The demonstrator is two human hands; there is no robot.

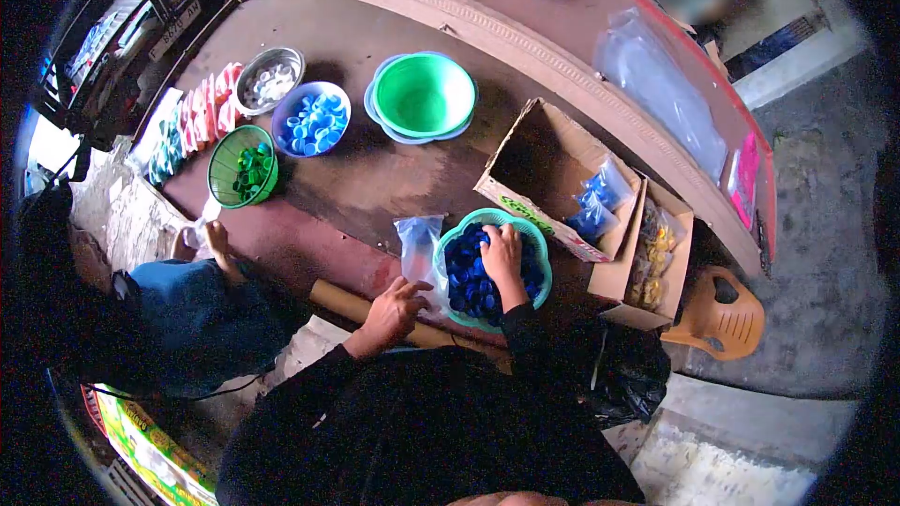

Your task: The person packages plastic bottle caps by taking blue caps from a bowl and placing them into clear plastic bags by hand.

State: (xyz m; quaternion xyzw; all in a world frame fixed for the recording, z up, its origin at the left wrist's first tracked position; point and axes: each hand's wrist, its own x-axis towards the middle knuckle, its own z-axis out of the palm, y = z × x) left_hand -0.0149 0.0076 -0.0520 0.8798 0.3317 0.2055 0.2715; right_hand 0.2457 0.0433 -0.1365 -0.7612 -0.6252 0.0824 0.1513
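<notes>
A teal scalloped basket (540,256) full of dark blue caps (469,272) stands at the table's near edge. My right hand (503,258) reaches down into it, fingers bent among the caps; whether a cap is between them is hidden. Left of the basket lies a clear plastic bag (419,236), its open end pointing away from me. My left hand (396,312) is beside the bag's lower part, fingers curled and partly spread, and the contact with the plastic is too small to make out.
Beyond are green bowls (427,94), a bowl of light blue caps (312,119), a green basket (244,166) and a metal bowl (271,81). Cardboard boxes (544,145) with bagged caps stand right, near an orange chair (717,319). Another person (206,309) works at left.
</notes>
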